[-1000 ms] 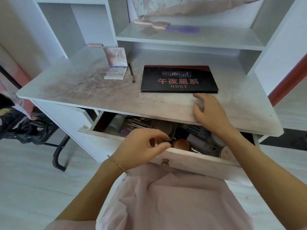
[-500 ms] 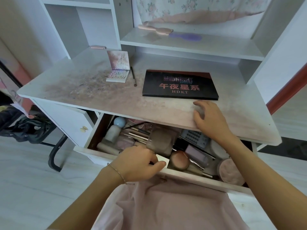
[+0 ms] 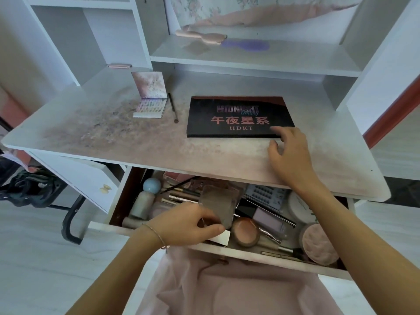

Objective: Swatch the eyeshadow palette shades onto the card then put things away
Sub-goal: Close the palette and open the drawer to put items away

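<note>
A: What's closest to the camera?

B: A pink skirt (image 3: 238, 289) at 6 o'clock, with both forearms reaching out over it. Just past it the drawer (image 3: 268, 254) stands pulled out, packed with makeup.

A: And the left hand?

B: The left hand (image 3: 185, 225) sits at the drawer's front rim, fingers curled and pinching a white card (image 3: 221, 238) by its edge; a thin bracelet (image 3: 158, 235) circles the wrist. Right above the knuckles a grey-brown compact (image 3: 217, 206) leans tilted. I cannot tell whether the fingers touch it.

A: What else is in the drawer?

B: At 3 o'clock from that hand a round peach pot (image 3: 246, 231), then a lilac box (image 3: 269, 221), and at the far right a pink puff (image 3: 320, 246). At 10 o'clock from the hand, a bottle with a pale blue ball cap (image 3: 151, 185). Brushes lie between them.

A: The right hand?

B: The right hand (image 3: 289, 151) is over the desk (image 3: 136, 142), fingers spread wide and relaxed, fingertips at the near right corner of the black palette (image 3: 238, 117). It looks like touching; nothing is gripped.

A: Where's that palette exactly?

B: Flat and closed at the middle of the desk, at 12 o'clock from the drawer. At its 9 o'clock a thin brush (image 3: 173, 108) lies, and beyond that a small palette (image 3: 151, 98) stands open, lid upright.

A: Farthest back?

B: A shelf (image 3: 250, 57) at 12 o'clock with a pink brush (image 3: 202, 35) and a purple one (image 3: 246, 45).
</note>
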Motion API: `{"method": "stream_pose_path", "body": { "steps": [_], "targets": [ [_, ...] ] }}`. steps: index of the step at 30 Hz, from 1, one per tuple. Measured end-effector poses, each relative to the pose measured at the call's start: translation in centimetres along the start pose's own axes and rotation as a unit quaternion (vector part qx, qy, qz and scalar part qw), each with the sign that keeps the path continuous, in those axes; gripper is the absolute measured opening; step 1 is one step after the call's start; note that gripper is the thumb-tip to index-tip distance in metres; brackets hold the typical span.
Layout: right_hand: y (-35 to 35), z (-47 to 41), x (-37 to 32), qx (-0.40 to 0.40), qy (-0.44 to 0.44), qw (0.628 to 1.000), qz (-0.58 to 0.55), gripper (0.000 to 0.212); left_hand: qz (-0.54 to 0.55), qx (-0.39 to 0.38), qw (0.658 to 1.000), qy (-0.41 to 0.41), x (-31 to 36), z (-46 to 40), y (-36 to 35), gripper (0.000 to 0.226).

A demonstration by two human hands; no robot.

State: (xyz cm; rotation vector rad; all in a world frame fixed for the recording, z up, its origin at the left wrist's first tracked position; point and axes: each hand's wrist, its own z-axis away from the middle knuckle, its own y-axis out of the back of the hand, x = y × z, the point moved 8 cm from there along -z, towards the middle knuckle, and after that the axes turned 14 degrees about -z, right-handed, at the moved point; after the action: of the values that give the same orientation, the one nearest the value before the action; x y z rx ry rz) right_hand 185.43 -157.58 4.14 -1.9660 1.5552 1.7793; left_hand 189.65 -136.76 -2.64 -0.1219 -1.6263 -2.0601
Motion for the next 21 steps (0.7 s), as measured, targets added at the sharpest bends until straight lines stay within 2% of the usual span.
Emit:
{"method": "stream_pose_path", "body": {
  "steps": [3, 6, 9, 12, 13, 16, 18, 21],
  "targets": [
    [0.7, -1.2, 0.5, 0.029, -0.004, 1.000, 0.008, 0.034, 0.038, 0.103, 0.994, 0.010, -0.4, -0.6, 2.9, 0.036],
    [1.4, -2.8, 0.9, 0.053, -0.009, 0.998, 0.030, 0.035, 0.106, 0.211, 0.971, 0.028, -1.0, -1.1, 6.7, 0.021],
    [1.4, -4.6, 1.7, 0.046, -0.042, 0.996, 0.059, 0.040, 0.072, 0.309, 0.944, 0.094, -1.9, -1.8, 10.2, 0.016],
    [1.0, -6.0, 2.5, 0.026, -0.072, 0.993, 0.090, 0.047, 0.033, 0.407, 0.895, 0.182, -3.4, -2.2, 13.0, 0.020],
    [0.8, -6.4, 2.7, 0.017, -0.076, 0.992, 0.102, 0.050, 0.016, 0.402, 0.890, 0.214, -4.1, -2.9, 13.3, 0.027],
    [-0.2, -7.8, 3.3, -0.016, -0.082, 0.987, 0.134, 0.057, -0.065, 0.302, 0.903, 0.300, -5.9, -5.5, 12.4, 0.048],
    [-1.3, -9.1, 3.3, -0.051, -0.065, 0.984, 0.160, 0.060, -0.120, 0.265, 0.901, 0.323, -5.8, -6.7, 11.5, 0.055],
    [-3.6, -10.9, 3.2, -0.121, -0.024, 0.972, 0.199, 0.059, -0.153, 0.264, 0.894, 0.328, -5.5, -7.2, 10.5, 0.062]
  ]
}}
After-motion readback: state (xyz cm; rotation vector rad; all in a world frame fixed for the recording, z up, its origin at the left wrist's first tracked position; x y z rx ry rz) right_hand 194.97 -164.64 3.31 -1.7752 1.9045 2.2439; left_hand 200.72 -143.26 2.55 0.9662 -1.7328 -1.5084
